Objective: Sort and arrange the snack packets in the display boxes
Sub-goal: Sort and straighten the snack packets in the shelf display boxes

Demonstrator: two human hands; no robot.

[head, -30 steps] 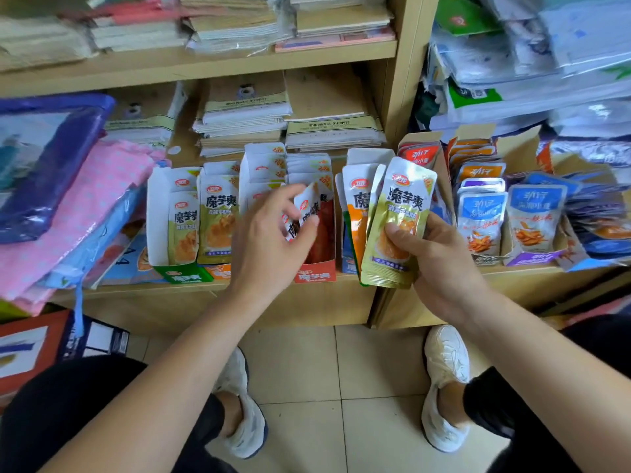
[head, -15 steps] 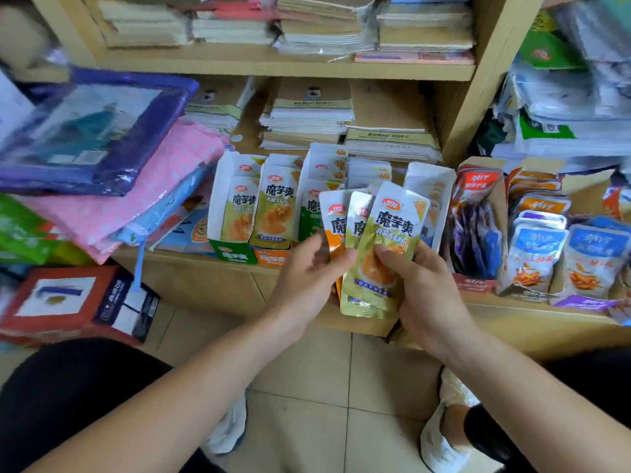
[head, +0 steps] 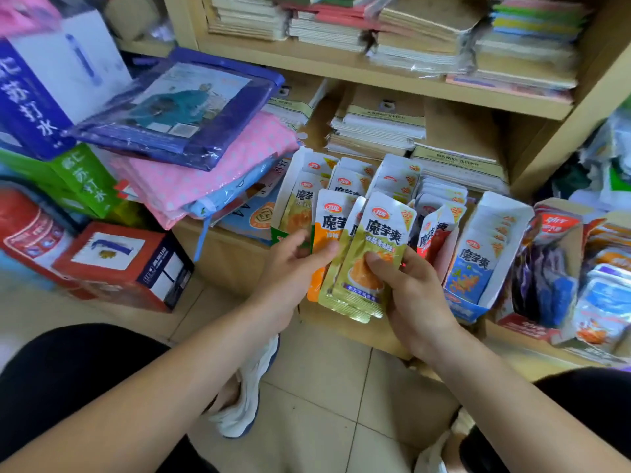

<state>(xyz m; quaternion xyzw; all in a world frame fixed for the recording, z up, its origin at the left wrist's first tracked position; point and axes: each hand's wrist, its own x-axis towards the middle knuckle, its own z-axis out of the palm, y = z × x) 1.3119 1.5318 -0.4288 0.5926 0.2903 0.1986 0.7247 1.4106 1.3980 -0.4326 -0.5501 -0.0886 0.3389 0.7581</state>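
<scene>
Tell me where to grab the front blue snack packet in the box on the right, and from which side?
Pinch the flat top strip of the front blue packet, coming from above and in front. It stands upright in its display box, with box walls at both sides and more packets close behind, so only its top and face are free.

Green packet (head: 382, 230) reads 卫龙 in a red logo, then 魔芋爽 in large characters, with 20g at its corner. Orange packet (head: 329, 230) shows 卫龙 and 魔. Blue packet (head: 473, 264) reads 魔芋爽. Blue carton (head: 34, 107) reads 打水; green carton (head: 85, 186) reads 苏打水.
</scene>
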